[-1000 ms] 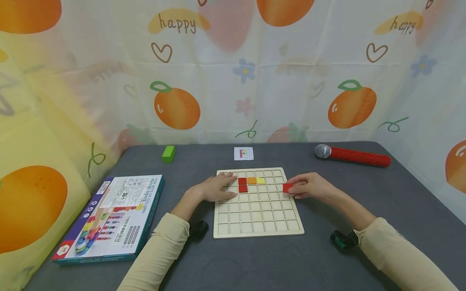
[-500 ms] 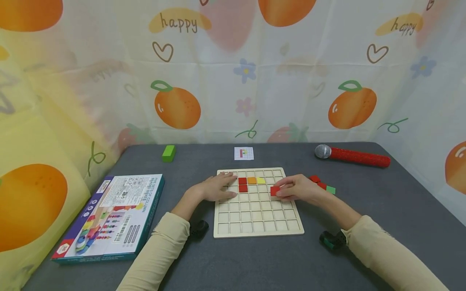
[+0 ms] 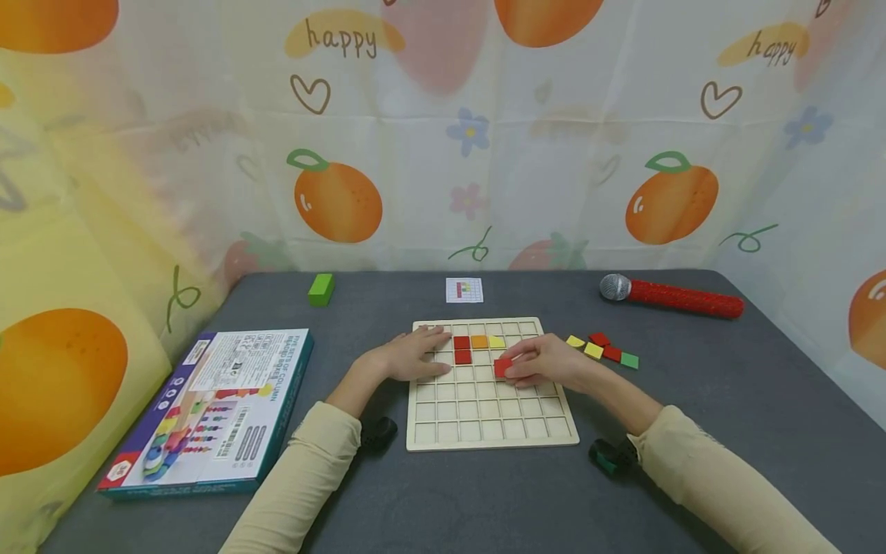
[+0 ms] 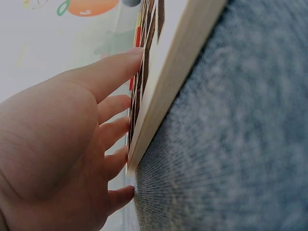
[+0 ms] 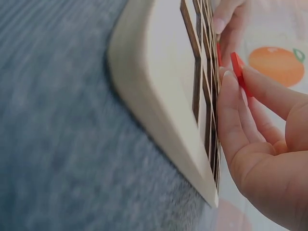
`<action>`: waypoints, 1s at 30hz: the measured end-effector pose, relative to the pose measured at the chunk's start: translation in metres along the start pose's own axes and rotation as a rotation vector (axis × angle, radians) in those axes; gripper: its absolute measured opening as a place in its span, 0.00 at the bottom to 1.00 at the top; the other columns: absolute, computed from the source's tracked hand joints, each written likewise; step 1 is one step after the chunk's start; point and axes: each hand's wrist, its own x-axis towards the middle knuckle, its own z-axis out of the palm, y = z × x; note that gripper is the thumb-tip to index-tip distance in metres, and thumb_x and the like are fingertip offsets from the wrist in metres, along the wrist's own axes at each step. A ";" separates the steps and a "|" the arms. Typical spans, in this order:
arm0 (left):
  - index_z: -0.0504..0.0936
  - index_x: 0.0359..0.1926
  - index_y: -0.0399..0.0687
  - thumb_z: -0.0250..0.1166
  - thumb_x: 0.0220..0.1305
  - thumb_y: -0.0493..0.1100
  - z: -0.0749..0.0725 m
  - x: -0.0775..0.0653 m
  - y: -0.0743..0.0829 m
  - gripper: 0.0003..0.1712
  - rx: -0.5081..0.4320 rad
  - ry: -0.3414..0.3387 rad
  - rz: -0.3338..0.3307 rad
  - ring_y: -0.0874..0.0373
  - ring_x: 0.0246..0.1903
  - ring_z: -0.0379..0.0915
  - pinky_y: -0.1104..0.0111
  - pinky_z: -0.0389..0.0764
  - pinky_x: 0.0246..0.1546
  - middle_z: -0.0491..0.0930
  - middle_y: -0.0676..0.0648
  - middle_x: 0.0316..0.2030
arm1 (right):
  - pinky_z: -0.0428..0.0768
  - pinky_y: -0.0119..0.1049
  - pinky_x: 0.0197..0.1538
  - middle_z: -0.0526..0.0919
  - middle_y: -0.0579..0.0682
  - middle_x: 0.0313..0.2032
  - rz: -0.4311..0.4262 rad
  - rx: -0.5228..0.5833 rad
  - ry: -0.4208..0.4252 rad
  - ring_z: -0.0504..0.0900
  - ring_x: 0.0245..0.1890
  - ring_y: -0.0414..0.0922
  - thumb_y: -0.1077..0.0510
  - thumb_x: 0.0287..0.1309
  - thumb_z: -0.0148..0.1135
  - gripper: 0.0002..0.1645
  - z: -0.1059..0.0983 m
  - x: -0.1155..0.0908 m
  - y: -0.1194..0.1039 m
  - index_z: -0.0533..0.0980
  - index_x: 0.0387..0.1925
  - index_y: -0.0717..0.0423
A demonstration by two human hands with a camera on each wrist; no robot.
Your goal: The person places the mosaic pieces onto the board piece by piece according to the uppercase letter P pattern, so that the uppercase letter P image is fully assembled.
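A pale wooden grid board (image 3: pixel 487 432) lies on the dark table. In its upper left cells sit two red tiles (image 3: pixel 461 356), one above the other, with an orange tile (image 3: pixel 479 342) and a yellow tile (image 3: pixel 496 342) to the right of the upper one. My left hand (image 3: pixel 411 356) rests on the board's left side with fingers spread, as the left wrist view also shows. My right hand (image 3: pixel 550 360) pinches a red square tile (image 3: pixel 503 368) between thumb and fingers, close over the board's middle; in the right wrist view this tile (image 5: pixel 239 72) is tilted.
Loose red, yellow and green tiles (image 3: pixel 612 353) lie right of the board. Behind it is a small card with a coloured grid (image 3: pixel 464 290). A green block (image 3: pixel 321 290) stands at the back left, a boxed set (image 3: pixel 214 408) lies left, a red microphone (image 3: pixel 671 298) back right.
My right hand has carried the red tile left from the board's right edge to over its middle, uncovering the loose tiles on the right. My left hand has stayed in place.
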 end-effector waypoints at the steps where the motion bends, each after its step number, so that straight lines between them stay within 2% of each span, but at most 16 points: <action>1: 0.54 0.74 0.47 0.55 0.68 0.58 0.000 0.001 0.000 0.40 0.006 -0.001 -0.007 0.46 0.72 0.36 0.48 0.42 0.67 0.48 0.44 0.73 | 0.81 0.42 0.42 0.84 0.59 0.38 0.001 -0.002 0.000 0.85 0.37 0.49 0.67 0.58 0.63 0.22 0.001 0.001 0.000 0.74 0.54 0.71; 12: 0.55 0.74 0.47 0.55 0.68 0.58 0.002 0.002 0.001 0.40 0.030 0.002 -0.011 0.46 0.72 0.37 0.47 0.44 0.67 0.49 0.44 0.73 | 0.82 0.40 0.41 0.84 0.59 0.37 0.011 -0.002 -0.015 0.85 0.36 0.48 0.66 0.59 0.63 0.20 0.011 0.007 -0.005 0.75 0.53 0.70; 30: 0.56 0.73 0.47 0.56 0.68 0.58 0.002 0.003 0.001 0.40 0.021 0.009 -0.016 0.45 0.71 0.38 0.46 0.44 0.66 0.50 0.43 0.72 | 0.82 0.42 0.41 0.85 0.60 0.36 0.020 0.040 0.000 0.85 0.35 0.50 0.69 0.59 0.61 0.18 0.029 0.016 -0.010 0.75 0.51 0.71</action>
